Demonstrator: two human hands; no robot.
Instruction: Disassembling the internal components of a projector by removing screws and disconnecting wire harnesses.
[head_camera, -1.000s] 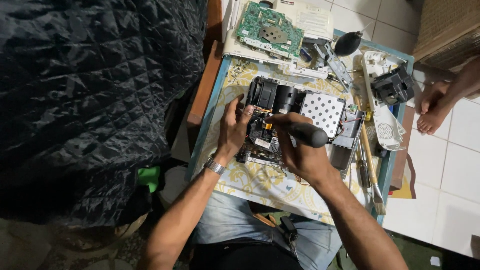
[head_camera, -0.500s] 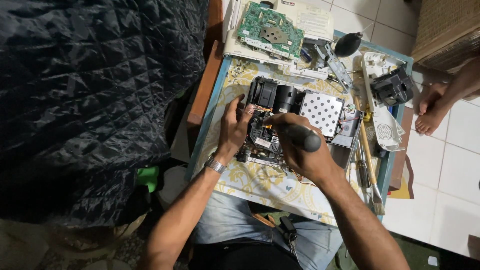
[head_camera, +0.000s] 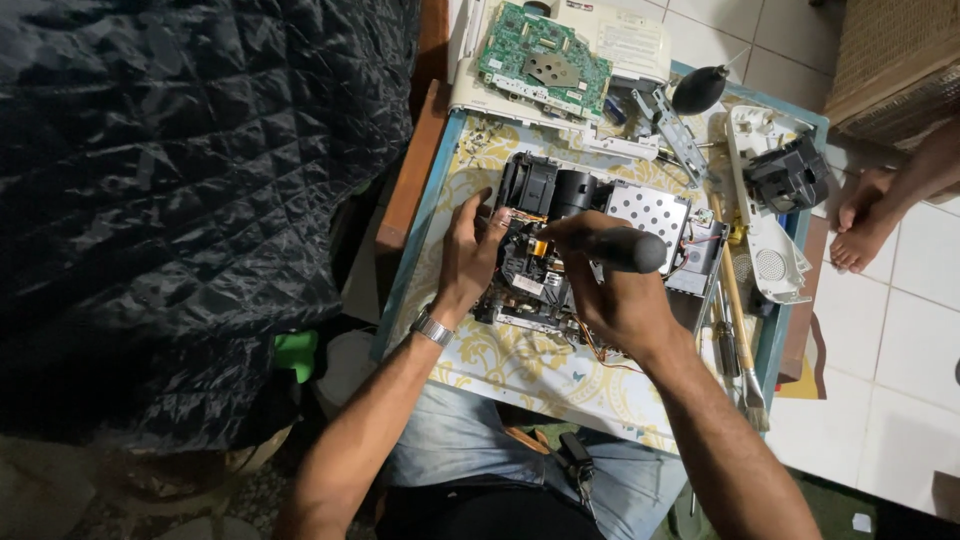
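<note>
An opened black electronic device with a perforated metal plate lies on a small table with a yellow patterned cloth. My left hand rests on the device's left side, fingers spread against its frame, a metal watch at the wrist. My right hand is closed around the thick black handle of a screwdriver, whose tip points down into the middle of the device. The tip itself is hidden by my fingers.
A green circuit board on a white casing sits at the table's far edge, with a black air blower beside it. A white cover with a black part, a brush and tools lie at right. Another person's bare feet stand on the tiled floor. A black quilted cover fills the left.
My right hand with the screwdriver has shifted slightly on the device; the other person's feet have moved a little. My left hand stays in place.
</note>
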